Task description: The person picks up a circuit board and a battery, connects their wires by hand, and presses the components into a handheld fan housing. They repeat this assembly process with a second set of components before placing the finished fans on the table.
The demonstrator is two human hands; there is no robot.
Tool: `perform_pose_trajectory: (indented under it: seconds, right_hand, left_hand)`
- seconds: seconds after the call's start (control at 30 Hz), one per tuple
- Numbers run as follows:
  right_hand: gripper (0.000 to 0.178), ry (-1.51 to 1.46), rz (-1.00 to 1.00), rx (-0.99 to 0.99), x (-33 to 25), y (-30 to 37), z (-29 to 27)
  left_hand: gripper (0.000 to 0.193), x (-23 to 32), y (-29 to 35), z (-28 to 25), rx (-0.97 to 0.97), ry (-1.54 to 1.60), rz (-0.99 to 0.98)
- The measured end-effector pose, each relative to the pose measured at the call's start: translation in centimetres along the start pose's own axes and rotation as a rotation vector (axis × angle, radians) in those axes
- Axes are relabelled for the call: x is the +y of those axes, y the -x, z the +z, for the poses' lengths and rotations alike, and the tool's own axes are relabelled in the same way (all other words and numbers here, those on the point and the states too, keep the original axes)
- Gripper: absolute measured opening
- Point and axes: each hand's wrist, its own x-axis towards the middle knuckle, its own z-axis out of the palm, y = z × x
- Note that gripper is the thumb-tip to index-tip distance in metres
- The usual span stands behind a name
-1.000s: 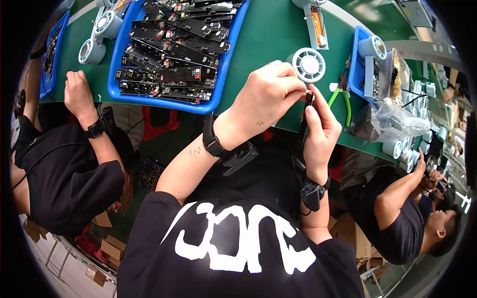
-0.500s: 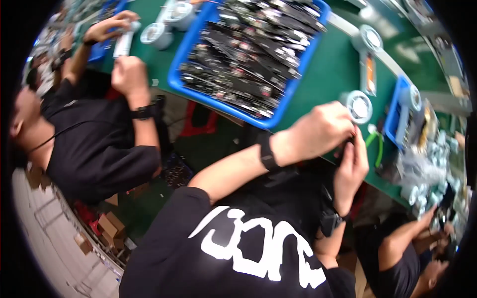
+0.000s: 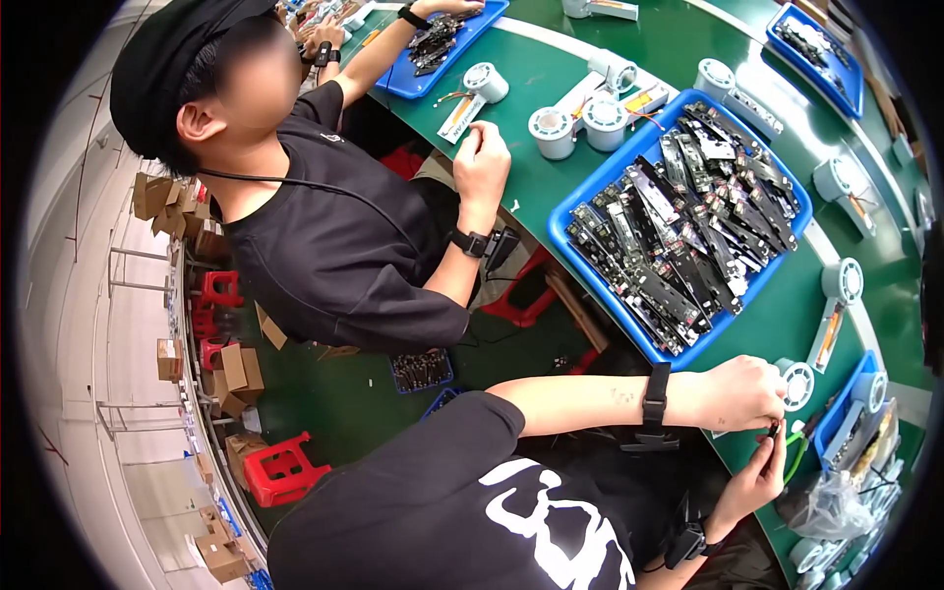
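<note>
One small dark part (image 3: 774,430) sat just below the round pale-blue housing (image 3: 795,385), pinched in the right hand (image 3: 754,481), its long axis hidden; the left hand (image 3: 744,392), nearer the housing, was curled, and I couldn't tell its hold.

I have my left forearm (image 3: 590,405) running almost level toward the right, the wrist (image 3: 655,397) close to straight. My left grip (image 3: 744,390) shows its back to me, fingers curled, their tips too hidden for me to read. My right forearm (image 3: 677,574) slants up from the lower edge. My right grip (image 3: 755,478) points upward, thumb and fingers pinched together just below the left knuckles.
</note>
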Motion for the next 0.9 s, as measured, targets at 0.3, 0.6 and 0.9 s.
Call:
perform_pose_trajectory:
  seconds: [0.3, 0.6, 0.9]
  right_hand:
    - [0.031, 0.002, -0.090, -0.099, 1.3, -0.9, -1.3]
    - [0.023, -0.041, -0.107, -0.186, 0.3, -1.0, -2.4]
    - [0.027, -0.257, -0.100, -0.161, -1.1, -1.6, -1.1]
  left_hand:
    - [0.011, -0.2, -0.3, 0.2, -0.017, -0.131, 0.091]
    - [0.013, -0.5, -1.5, 0.1, -0.113, -0.146, 0.211]
    - [0.021, -0.9, -1.0, -2.4, -0.117, -0.051, 0.265]
